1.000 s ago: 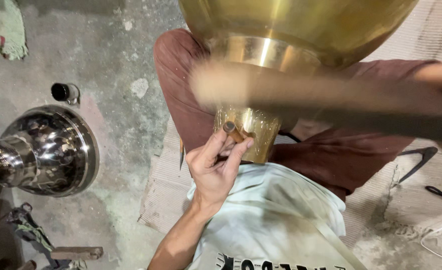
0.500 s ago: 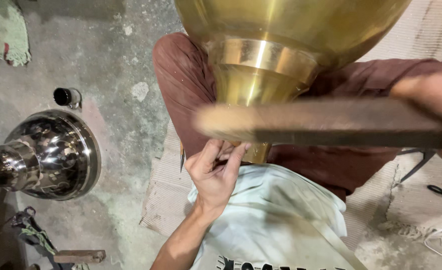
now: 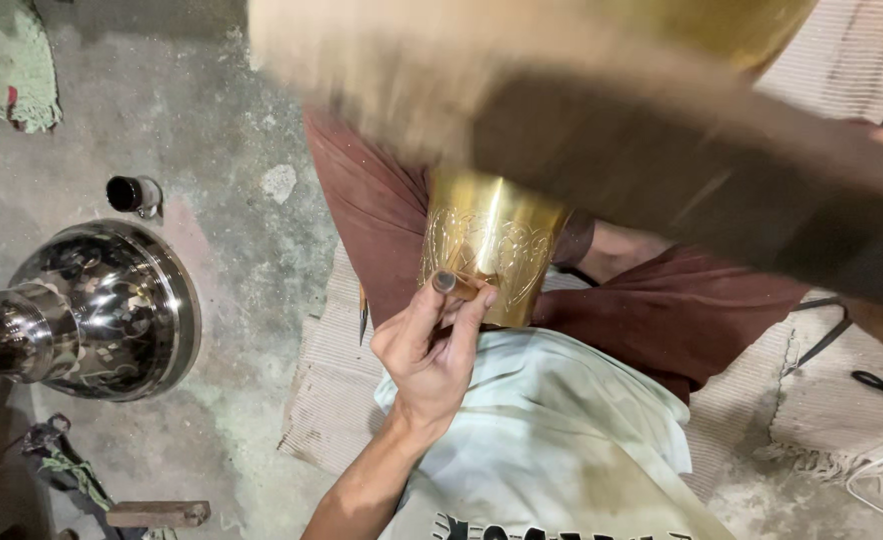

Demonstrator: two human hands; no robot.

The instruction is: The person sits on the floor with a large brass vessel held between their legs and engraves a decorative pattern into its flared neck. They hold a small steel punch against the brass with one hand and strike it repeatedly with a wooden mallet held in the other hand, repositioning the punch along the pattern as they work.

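Left hand [image 3: 432, 355] pinches a small metal punch [image 3: 455, 285] between thumb and fingers, tip set against the engraved neck of a big brass vessel [image 3: 492, 250] that rests across the person's lap, on dark red trousers [image 3: 372, 210]. Right hand barely in view at far right edge, gripping a wooden mallet [image 3: 602, 130] (heavily blurred, sweeping across the top of the frame above the punch). Pale cloth [image 3: 562, 420] covers the lap just near of the vessel neck. Left on the concrete floor [image 3: 232, 120]: a dark polished metal vessel [image 3: 102, 310] lying on its side, small black cylinder [image 3: 134, 193] just beyond it. Woven mat [image 3: 332, 390] under the person. Green rag [image 3: 24, 60] far left corner.
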